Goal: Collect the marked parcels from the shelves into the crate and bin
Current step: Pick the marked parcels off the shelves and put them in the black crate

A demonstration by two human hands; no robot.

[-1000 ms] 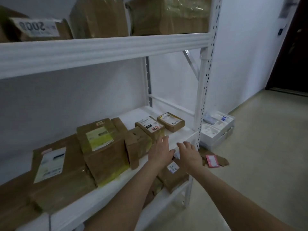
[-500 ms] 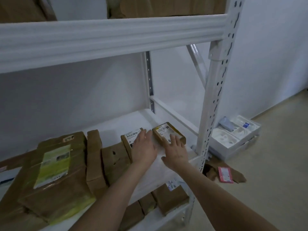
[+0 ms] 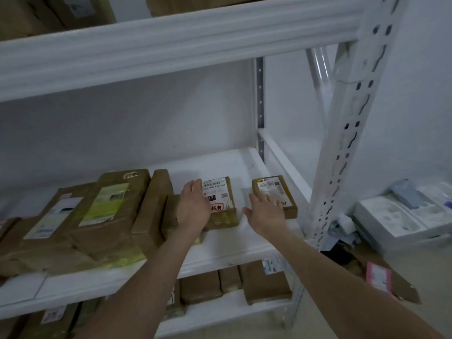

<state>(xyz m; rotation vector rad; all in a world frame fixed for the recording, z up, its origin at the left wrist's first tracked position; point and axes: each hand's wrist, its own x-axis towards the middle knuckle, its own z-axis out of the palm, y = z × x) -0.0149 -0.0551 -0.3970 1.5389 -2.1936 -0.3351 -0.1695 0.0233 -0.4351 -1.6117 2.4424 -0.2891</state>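
Observation:
Two small brown parcels lie on the white middle shelf (image 3: pixel 244 243). The left parcel (image 3: pixel 221 204) carries a white label and a red-edged mark. My left hand (image 3: pixel 193 209) lies flat on its left side, fingers straight. The right parcel (image 3: pixel 276 194), flatter, bears a yellow-topped label. My right hand (image 3: pixel 265 214) rests with straight fingers on its near left corner. Neither hand curls round a parcel. No crate or bin is in view.
Larger brown parcels (image 3: pixel 97 216) crowd the shelf's left half. More parcels (image 3: pixel 264 282) sit on the shelf below. The white perforated upright (image 3: pixel 347 133) stands at right. On the floor beyond it lie white foam trays (image 3: pixel 401 216) and a pink-labelled brown envelope (image 3: pixel 386 282).
Both hands reached up and forward onto the two small parcels. The hands have spread apart, and the right parcel now lies farther right of the left one. The view moved closer.

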